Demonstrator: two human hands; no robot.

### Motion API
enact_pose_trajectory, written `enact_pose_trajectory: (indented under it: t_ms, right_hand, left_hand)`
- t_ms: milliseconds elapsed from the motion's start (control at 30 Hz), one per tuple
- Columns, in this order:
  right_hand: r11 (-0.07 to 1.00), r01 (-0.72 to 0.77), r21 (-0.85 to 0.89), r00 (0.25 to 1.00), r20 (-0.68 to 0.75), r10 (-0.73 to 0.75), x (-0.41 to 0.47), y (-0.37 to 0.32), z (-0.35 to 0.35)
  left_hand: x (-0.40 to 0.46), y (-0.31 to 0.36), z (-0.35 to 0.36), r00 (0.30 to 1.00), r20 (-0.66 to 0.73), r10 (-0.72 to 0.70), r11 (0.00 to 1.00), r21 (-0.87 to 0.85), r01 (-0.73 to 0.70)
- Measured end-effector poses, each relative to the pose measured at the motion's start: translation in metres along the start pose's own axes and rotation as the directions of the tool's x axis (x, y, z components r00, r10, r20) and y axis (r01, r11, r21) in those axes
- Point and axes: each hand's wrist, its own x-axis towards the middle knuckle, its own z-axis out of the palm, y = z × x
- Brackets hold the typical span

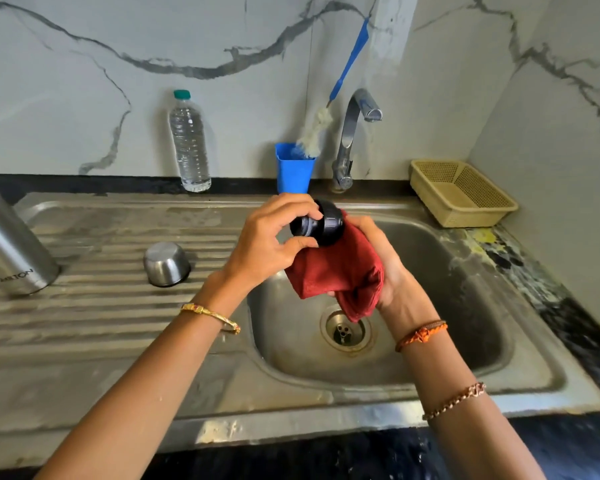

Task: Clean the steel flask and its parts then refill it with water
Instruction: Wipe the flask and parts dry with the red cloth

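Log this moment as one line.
left hand: grips black stopper | right hand: wipes it with red cloth | over sink

Steel flask body (9, 244): brushed steel, far left of frame, standing on the ribbed drainboard, "MILTON" print near its base, top cut off by the frame edge. Steel cup lid (167, 263): upside down on the drainboard, left of center, apart from the flask. Black stopper (321, 223): threaded, center frame above the basin, lying sideways against the red cloth (340, 271).
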Motion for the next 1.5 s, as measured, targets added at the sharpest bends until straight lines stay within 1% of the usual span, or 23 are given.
enact_pose_trajectory:
  t_ms: [67, 133, 200, 233, 267, 300, 333, 367, 400, 433, 467, 500, 533, 567, 633, 700, 733, 933, 1033, 1100, 1267, 1333, 1500]
  right_hand:
    - [0.997, 0.061, 0.036, 0.998, -0.012, -0.061, 0.002, 0.008, -0.008]
    - [0.985, 0.071, 0.16, 0.997, 0.021, -0.075, -0.001, 0.013, -0.009]
    - [0.955, 0.117, 0.272, 0.989, 0.05, -0.136, -0.003, 0.014, -0.008]
    - [0.941, 0.169, 0.293, 0.981, 0.038, -0.189, -0.001, 0.015, -0.008]
    - [0.925, 0.206, 0.319, 0.972, 0.044, -0.231, -0.001, 0.014, -0.004]
    - [0.909, 0.228, 0.348, 0.965, 0.045, -0.26, 0.003, 0.013, -0.003]
    - [0.894, 0.244, 0.377, 0.959, 0.044, -0.28, 0.005, 0.012, 0.002]
    - [0.885, 0.255, 0.39, 0.957, 0.03, -0.288, 0.009, 0.011, 0.006]
    - [0.877, 0.253, 0.409, 0.958, 0.021, -0.286, 0.011, 0.009, 0.012]
    - [0.877, 0.238, 0.416, 0.963, 0.018, -0.27, 0.015, 0.008, 0.019]
    - [0.88, 0.219, 0.422, 0.969, 0.015, -0.248, 0.018, 0.006, 0.026]
    - [0.887, 0.199, 0.416, 0.975, 0.004, -0.221, 0.022, 0.004, 0.032]
    - [0.899, 0.161, 0.407, 0.985, -0.008, -0.172, 0.027, 0.005, 0.041]
    - [0.906, 0.133, 0.401, 0.991, -0.039, -0.128, 0.033, 0.007, 0.048]
    - [0.908, 0.101, 0.407, 0.991, -0.127, -0.053, 0.041, 0.016, 0.061]
    - [0.899, 0.089, 0.429, 0.977, -0.213, 0.005, 0.049, 0.027, 0.068]
    - [0.896, 0.074, 0.438, 0.972, -0.234, 0.035, 0.052, 0.031, 0.069]
    - [0.891, 0.03, 0.454, 0.937, -0.323, 0.133, 0.071, 0.049, 0.067]
    - [0.908, 0.001, 0.419, 0.935, -0.323, 0.148, 0.075, 0.057, 0.068]
    - [0.914, -0.001, 0.406, 0.931, -0.333, 0.149, 0.077, 0.06, 0.069]
    - [0.913, 0.021, 0.407, 0.926, -0.352, 0.135, 0.082, 0.065, 0.071]
    - [0.923, 0.018, 0.386, 0.928, -0.349, 0.128, 0.084, 0.068, 0.071]
    - [0.927, -0.008, 0.374, 0.937, -0.321, 0.138, 0.081, 0.065, 0.068]
  left_hand:
    - [-0.004, -0.012, -0.004, 0.999, -0.012, 0.04, 0.992, 0.121, -0.038]
    - [-0.009, -0.021, -0.012, 0.999, -0.042, -0.022, 0.99, 0.139, 0.028]
    - [-0.013, -0.021, -0.017, 0.977, -0.082, -0.196, 0.979, 0.04, 0.2]
    - [-0.014, -0.017, -0.019, 0.938, -0.101, -0.332, 0.943, -0.052, 0.328]
    - [-0.014, -0.014, -0.022, 0.867, -0.113, -0.485, 0.868, -0.186, 0.461]
    - [-0.013, -0.011, -0.026, 0.765, -0.101, -0.636, 0.743, -0.348, 0.572]
    - [-0.012, -0.007, -0.03, 0.648, -0.057, -0.76, 0.582, -0.503, 0.638]
    - [-0.01, -0.006, -0.038, 0.553, -0.023, -0.833, 0.452, -0.604, 0.657]
    - [-0.009, -0.006, -0.047, 0.5, -0.019, -0.866, 0.393, -0.644, 0.657]
    - [-0.011, -0.006, -0.058, 0.482, -0.051, -0.875, 0.401, -0.635, 0.66]
    - [-0.013, -0.007, -0.069, 0.496, -0.108, -0.862, 0.459, -0.581, 0.672]
    - [-0.014, -0.008, -0.079, 0.53, -0.18, -0.828, 0.547, -0.462, 0.698]
    - [-0.018, -0.01, -0.093, 0.568, -0.244, -0.786, 0.617, -0.283, 0.734]
    - [-0.022, -0.012, -0.105, 0.602, -0.283, -0.747, 0.644, -0.083, 0.76]
    - [-0.033, -0.017, -0.133, 0.64, -0.304, -0.706, 0.6, 0.225, 0.768]
    - [-0.047, -0.029, -0.156, 0.639, -0.314, -0.702, 0.518, 0.39, 0.761]
    - [-0.055, -0.036, -0.165, 0.626, -0.328, -0.708, 0.479, 0.428, 0.766]
    - [-0.099, -0.076, -0.19, 0.498, -0.389, -0.775, 0.322, 0.435, 0.841]
    - [-0.113, -0.085, -0.196, 0.468, -0.449, -0.761, 0.266, 0.441, 0.857]
    - [-0.119, -0.088, -0.198, 0.447, -0.476, -0.758, 0.255, 0.414, 0.874]
    - [-0.116, -0.091, -0.188, 0.492, -0.41, -0.768, 0.345, 0.382, 0.857]
    - [-0.112, -0.093, -0.184, 0.496, -0.397, -0.772, 0.364, 0.363, 0.858]
    - [-0.102, -0.099, -0.178, 0.507, -0.358, -0.784, 0.337, 0.44, 0.832]
